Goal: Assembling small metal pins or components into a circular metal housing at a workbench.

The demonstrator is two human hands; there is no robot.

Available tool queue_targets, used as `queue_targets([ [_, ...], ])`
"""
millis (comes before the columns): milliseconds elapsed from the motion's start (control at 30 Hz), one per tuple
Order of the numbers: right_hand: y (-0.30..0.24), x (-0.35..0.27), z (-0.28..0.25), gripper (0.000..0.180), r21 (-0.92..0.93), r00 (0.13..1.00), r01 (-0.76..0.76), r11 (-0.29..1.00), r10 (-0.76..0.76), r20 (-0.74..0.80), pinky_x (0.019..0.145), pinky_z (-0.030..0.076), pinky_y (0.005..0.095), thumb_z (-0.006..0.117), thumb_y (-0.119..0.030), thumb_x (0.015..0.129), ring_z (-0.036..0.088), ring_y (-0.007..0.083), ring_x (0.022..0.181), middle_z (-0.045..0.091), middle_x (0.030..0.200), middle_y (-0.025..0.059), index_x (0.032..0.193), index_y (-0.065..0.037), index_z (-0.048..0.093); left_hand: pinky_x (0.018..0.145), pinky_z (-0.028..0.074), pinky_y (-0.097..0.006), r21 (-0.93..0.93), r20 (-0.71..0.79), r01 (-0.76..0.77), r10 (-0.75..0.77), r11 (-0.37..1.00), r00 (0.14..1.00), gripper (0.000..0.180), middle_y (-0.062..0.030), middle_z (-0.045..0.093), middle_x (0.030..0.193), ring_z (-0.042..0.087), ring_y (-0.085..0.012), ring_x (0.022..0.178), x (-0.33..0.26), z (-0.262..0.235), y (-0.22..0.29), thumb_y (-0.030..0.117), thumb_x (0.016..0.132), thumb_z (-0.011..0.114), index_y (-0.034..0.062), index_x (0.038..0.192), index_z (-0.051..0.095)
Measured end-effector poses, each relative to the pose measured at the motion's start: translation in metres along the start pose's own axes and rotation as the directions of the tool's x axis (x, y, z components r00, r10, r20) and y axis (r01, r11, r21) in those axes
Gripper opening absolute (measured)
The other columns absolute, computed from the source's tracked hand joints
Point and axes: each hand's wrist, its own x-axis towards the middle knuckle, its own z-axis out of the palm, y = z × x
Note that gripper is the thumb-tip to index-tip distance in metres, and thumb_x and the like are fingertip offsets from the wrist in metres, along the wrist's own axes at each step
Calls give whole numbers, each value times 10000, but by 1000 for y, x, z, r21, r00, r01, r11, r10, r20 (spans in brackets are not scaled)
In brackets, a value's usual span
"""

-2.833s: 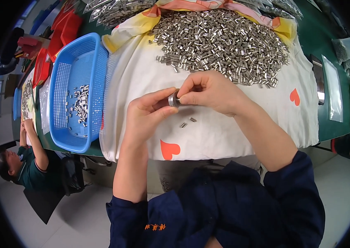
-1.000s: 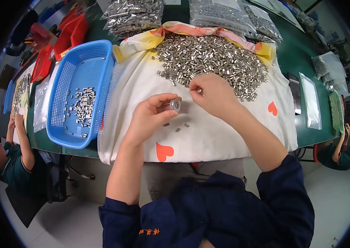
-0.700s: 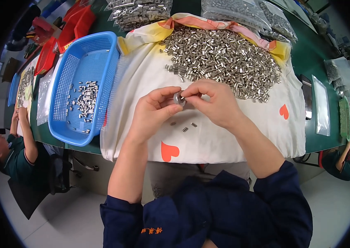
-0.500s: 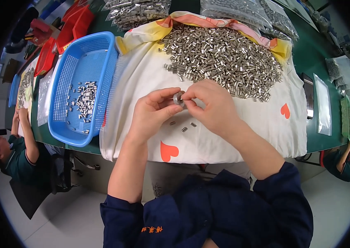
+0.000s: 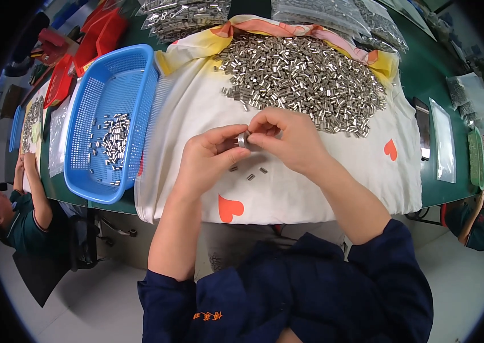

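Between the thumb and fingers of my left hand (image 5: 210, 154) is a small round metal ring (image 5: 242, 139). My right hand (image 5: 288, 137) meets it from the other side, its thumb and forefinger pinched at the ring; whether a small piece sits between those fingertips is hidden. Just below my hands, a few loose metal cylinders (image 5: 250, 177) lie on the white cloth (image 5: 310, 197) with red hearts. Beyond my hands spreads a large heap of small shiny metal cylinders (image 5: 305, 80).
To the left stands a blue plastic basket (image 5: 72, 154) with some cylinders inside. Clear bags of metal parts (image 5: 185, 17) lie at the back. A phone (image 5: 423, 128) and a flat plastic bag (image 5: 443, 143) are at right. One co-worker (image 5: 25, 211) sits at left, another (image 5: 476, 220) at right.
The ring stays in my left fingers while my right fingers have shifted slightly up against it. The whole view has slid a little to the left.
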Motion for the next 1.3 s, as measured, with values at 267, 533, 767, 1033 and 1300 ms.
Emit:
queue_targets([
  [267,19,8,-24,93,-490,948,152,858,-267,-172,682,452,329,630,-81,729,572,232,758,604,793,74,819,-56,627,743,492,-238,181,147,75,-102,981,984,363,-70,615,983,586,-112,849,-5,-3,6,-77,708,659,-34,1059,577],
  [533,22,5,-8,81,-680,941,179,711,-326,-92,764,421,372,636,-102,705,533,258,828,592,799,69,772,-57,631,704,492,-216,119,163,-8,-12,993,987,339,-29,626,877,597,-85,786,-3,-5,1,-3,699,701,19,1028,620],
  [767,24,9,-6,84,-652,896,312,692,-443,-41,744,425,360,626,-81,700,526,252,798,565,790,65,782,-65,617,711,477,-209,136,167,-14,-9,991,986,349,-16,617,874,575,-75,783,-2,-7,0,-13,705,694,23,1042,611],
  [1033,22,-5,4,34,-678,919,298,672,-394,13,713,434,359,560,-67,704,518,249,775,540,729,85,675,-55,573,728,470,-205,100,132,21,-34,995,991,352,-10,613,903,562,-64,796,-2,-5,2,-30,718,673,5,1059,592],
  [1300,-3,-2,-4,128,88,999,40,995,-36,-40,669,454,254,569,12,692,558,142,724,587,780,41,809,-13,616,689,472,-201,-81,100,53,-45,995,994,331,-6,597,875,559,-61,765,-3,-8,3,-51,748,639,-7,1072,582],
])
